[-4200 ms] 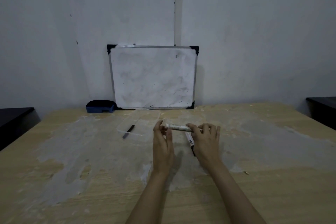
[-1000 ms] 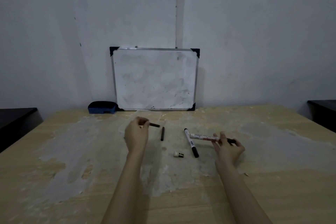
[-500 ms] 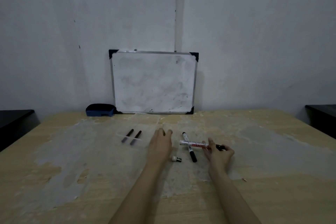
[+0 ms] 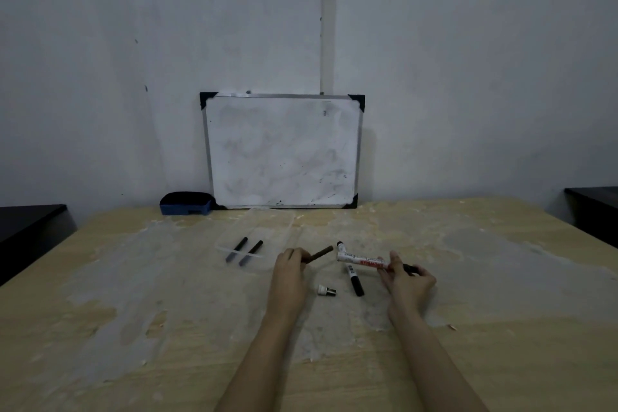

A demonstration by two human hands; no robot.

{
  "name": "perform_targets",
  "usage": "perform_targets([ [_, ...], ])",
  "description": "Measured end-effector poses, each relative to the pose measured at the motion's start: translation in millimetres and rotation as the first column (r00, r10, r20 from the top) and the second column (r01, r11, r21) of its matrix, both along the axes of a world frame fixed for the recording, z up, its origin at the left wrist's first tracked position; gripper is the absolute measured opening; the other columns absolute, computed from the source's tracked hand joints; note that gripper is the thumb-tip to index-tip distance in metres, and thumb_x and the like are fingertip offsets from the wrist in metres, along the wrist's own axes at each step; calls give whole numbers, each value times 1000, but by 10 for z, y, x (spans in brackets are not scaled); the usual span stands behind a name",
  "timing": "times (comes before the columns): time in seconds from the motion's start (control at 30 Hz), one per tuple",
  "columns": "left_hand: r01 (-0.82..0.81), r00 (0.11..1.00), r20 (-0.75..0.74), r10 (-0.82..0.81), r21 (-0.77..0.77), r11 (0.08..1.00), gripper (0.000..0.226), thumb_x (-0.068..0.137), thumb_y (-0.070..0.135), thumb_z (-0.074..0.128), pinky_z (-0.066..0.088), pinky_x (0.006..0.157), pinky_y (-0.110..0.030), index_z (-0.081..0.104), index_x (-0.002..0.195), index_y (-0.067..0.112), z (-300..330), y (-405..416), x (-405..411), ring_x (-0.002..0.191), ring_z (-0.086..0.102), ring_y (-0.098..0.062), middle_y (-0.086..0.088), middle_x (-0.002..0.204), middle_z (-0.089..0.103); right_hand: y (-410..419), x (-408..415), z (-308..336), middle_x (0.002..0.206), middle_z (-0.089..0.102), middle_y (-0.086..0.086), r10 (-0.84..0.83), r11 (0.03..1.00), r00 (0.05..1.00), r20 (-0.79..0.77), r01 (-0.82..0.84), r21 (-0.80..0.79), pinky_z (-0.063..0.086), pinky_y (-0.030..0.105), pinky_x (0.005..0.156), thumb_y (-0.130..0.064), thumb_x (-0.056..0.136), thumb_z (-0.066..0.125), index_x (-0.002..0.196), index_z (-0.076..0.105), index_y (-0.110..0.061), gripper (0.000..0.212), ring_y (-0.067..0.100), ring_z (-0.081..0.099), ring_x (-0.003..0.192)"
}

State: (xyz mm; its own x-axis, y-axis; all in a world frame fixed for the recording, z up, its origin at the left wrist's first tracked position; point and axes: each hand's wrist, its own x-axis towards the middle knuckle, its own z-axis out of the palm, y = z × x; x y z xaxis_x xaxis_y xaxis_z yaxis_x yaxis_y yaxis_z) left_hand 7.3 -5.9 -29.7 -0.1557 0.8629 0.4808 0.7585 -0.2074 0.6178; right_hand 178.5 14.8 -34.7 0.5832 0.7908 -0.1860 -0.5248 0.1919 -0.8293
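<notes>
My left hand (image 4: 289,269) grips a dark stick-like refill (image 4: 321,253) whose free end points right toward a marker barrel. My right hand (image 4: 406,281) pinches that white marker barrel (image 4: 363,260) with red print near its black end, holding it level above the table. A second marker (image 4: 351,273) with a black cap lies on the table under it. A small white end plug (image 4: 326,290) lies between my hands. Two more dark refills (image 4: 244,252) rest on a clear plastic sleeve (image 4: 264,241) to the left.
A smudged whiteboard (image 4: 282,150) leans on the wall at the table's (image 4: 133,328) far edge, with a blue eraser (image 4: 185,203) beside it. Dark furniture stands at the left (image 4: 30,231) and right (image 4: 595,207) sides.
My left hand, flat on the table half a second ago, now holds a dark refill raised toward the barrel. Earlier it put a refill down beside another on the sleeve. The right hand barely moved.
</notes>
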Motion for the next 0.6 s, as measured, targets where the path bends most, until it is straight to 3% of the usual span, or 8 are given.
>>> perform_targets([
  [0.1, 31, 999, 34, -35, 107, 994, 29, 83, -16, 46, 32, 77, -11, 64, 94, 3, 42, -31, -1, 98, 52, -22, -13, 101, 62, 9, 52, -14, 114, 56, 33, -36, 999, 999, 18, 37, -30, 61, 31, 55, -8, 79, 69, 118, 42, 4, 49, 38, 65, 91],
  [0.2, 64, 997, 41, -69, 120, 991, 30, 81, -19, 46, 32, 80, -2, 65, 92, 2, 62, -66, 6, 97, 53, -20, -14, 100, 62, 3, 71, -2, 114, 56, 34, -53, 999, 998, 22, 53, -10, 57, 22, 44, -7, 79, 69, 118, 43, 8, 50, 41, 63, 96],
  [0.27, 50, 995, 78, -62, 139, 989, 32, 79, -21, 46, 34, 79, 1, 66, 92, 1, 65, -82, -7, 96, 54, -21, -15, 99, 63, -7, 72, 18, 115, 54, 36, -56, 998, 998, 20, 56, -6, 57, 22, 44, -7, 79, 69, 119, 43, 8, 50, 40, 63, 94],
  [0.37, 40, 988, 143, -62, 151, 988, 33, 80, -22, 45, 37, 81, -7, 66, 92, 0, 111, -108, -9, 96, 57, -23, -15, 98, 64, -18, 75, 37, 118, 54, 37, -40, 999, 999, 16, 41, -19, 60, 31, 58, -7, 79, 69, 119, 43, 8, 50, 33, 61, 88],
  [0.5, 51, 983, 165, -79, 168, 984, 28, 84, -17, 45, 41, 80, -14, 66, 92, 1, 125, -139, 7, 96, 58, -24, -15, 97, 65, -36, 60, 49, 116, 54, 35, -4, 1000, 1000, 15, 4, 17, 58, 21, 47, -7, 81, 68, 120, 43, 9, 50, 34, 61, 90],
  [0.6, 50, 979, 187, -82, 169, 984, 27, 85, -15, 45, 40, 81, -12, 66, 92, 1, 129, -146, 3, 95, 58, -23, -15, 97, 65, -42, 64, 59, 105, 55, 28, 21, 999, 1000, -13, -21, 39, 60, 23, 52, -7, 81, 67, 121, 43, 10, 50, 29, 62, 80],
])
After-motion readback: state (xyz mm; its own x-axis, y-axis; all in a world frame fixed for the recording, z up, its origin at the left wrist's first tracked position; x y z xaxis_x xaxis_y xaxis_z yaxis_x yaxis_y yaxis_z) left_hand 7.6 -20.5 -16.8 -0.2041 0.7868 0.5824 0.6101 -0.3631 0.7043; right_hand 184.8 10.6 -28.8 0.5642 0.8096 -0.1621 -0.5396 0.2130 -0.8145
